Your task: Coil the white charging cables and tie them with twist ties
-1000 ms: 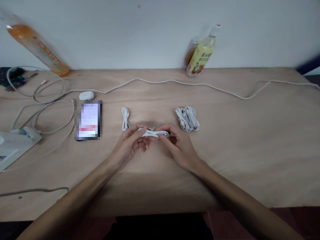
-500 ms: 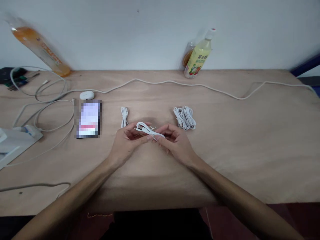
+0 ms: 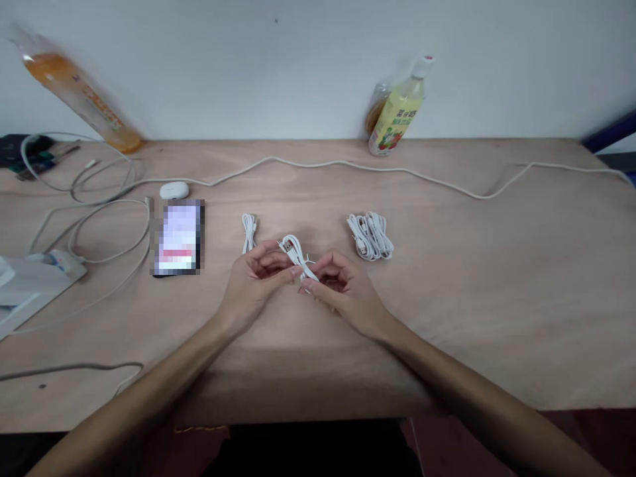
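Between my hands is a coiled white USB cable (image 3: pixel 297 255), its plug end showing at the upper left and a thin tie sticking out at its middle. My left hand (image 3: pixel 256 278) pinches it from the left with thumb and fingers. From the right, my right hand (image 3: pixel 348 288) grips its lower end; some of those fingertips are hidden behind it. Just beyond my left hand lies another white bundled cable (image 3: pixel 249 232). A group of several bundled white cables (image 3: pixel 370 236) rests on the table beyond my right hand.
A phone (image 3: pixel 177 237) and a white earbud case (image 3: pixel 174 191) lie to the left. Along the back runs a long white cord (image 3: pixel 342 163). An orange drink bottle (image 3: pixel 82 99) and a yellow drink bottle (image 3: pixel 397 112) stand by the wall. A white box-like object (image 3: pixel 34 285) sits far left.
The held cable has turned from nearly level to a steeper slant, its lower right end now pointing down. Both hands still hold it, with small finger shifts.
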Demonstrator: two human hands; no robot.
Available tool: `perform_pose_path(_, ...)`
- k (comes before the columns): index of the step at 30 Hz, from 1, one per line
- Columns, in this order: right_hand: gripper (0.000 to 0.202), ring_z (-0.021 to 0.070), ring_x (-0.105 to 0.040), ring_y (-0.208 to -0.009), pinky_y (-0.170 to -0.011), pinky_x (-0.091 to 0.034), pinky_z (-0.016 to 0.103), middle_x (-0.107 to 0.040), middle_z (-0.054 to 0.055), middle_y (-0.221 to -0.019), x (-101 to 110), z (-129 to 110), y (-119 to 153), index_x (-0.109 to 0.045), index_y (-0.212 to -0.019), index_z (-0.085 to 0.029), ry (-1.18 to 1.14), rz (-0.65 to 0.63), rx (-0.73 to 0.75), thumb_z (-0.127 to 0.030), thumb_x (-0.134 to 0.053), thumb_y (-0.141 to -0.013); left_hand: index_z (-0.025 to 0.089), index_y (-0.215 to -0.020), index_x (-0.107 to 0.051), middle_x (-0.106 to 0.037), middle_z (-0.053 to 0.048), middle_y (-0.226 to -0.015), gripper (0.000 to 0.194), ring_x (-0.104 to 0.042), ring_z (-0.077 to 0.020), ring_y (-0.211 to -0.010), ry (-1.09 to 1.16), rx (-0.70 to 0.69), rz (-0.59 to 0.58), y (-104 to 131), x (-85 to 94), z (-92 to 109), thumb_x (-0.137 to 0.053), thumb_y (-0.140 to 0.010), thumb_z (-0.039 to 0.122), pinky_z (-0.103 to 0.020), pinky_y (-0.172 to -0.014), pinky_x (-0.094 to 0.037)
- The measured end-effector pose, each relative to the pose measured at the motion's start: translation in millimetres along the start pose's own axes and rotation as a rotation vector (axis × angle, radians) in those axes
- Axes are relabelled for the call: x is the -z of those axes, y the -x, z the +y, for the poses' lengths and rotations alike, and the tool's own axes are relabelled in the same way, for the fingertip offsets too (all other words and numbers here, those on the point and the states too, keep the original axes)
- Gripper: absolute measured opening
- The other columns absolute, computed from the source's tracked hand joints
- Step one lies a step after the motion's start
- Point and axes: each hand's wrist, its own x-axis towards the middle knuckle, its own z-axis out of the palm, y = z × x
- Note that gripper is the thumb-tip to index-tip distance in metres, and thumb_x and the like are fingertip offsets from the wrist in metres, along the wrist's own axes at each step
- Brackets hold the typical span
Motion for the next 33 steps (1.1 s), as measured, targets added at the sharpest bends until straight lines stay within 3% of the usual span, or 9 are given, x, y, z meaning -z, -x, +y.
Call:
perform_pose_path(10, 0.035, 0.0126, -0.051, -0.059, -0.057, -0.039, 0.029, -0.068, -0.005, -0.073, 0.3, 1.5, 1.6, -0.057, -0.089, -0.026, 0.164, 0.022, 0.046, -0.05, -0.082, -0.088, 0.02, -0.107, -0.071, -0.084, 0.0, -0.086, 0.05, -0.078, -0.0172, -0.078, 0.012, 0.039, 0.004, -1.9, 0.1, -3.0, -0.101, -0.067, 0.025, -0.028, -0.079, -0.06)
perform_pose_path(16, 0.031, 0.0124, -0.05, -0.059, -0.057, -0.038, 0.028, -0.064, -0.006, -0.071, -0.7, 2.5, 2.6, -0.055, -0.09, -0.027, 0.152, 0.017, 0.038, -0.044, -0.081, -0.088, 0.02, -0.109, -0.071, -0.082, 0.002, -0.08, 0.048, -0.079, -0.0194, -0.08, 0.0, 0.02, -0.009, -1.1, 0.6, -4.9, -0.099, -0.071, 0.028, -0.03, -0.08, -0.061)
perform_pose_path(23, 0.031, 0.0126, -0.051, -0.061, -0.058, -0.037, 0.028, -0.064, -0.006, -0.073, -0.5, 4.1, 2.7, -0.055, -0.091, -0.026, 0.161, 0.021, 0.04, -0.043, -0.081, -0.089, 0.021, -0.103, -0.074, -0.081, 0.003, -0.079, 0.043, -0.077, -0.0154, -0.077, 0.018, 0.037, -0.017, -2.3, -0.3, -3.4, -0.1, -0.069, 0.024, -0.027, -0.08, -0.06)
perform_pose_path(33, 0.035, 0.0129, -0.054, -0.064, -0.058, -0.039, 0.028, -0.07, -0.003, -0.079, 0.1, 0.3, 2.0, -0.057, -0.089, -0.026, 0.145, 0.049, 0.028, -0.05, -0.082, -0.088, 0.02, -0.102, -0.081, -0.085, -0.004, -0.087, 0.036, -0.078, -0.0198, -0.082, 0.042, 0.075, -0.072, -2.6, 0.9, -3.1, -0.099, -0.073, 0.032, -0.031, -0.083, -0.061)
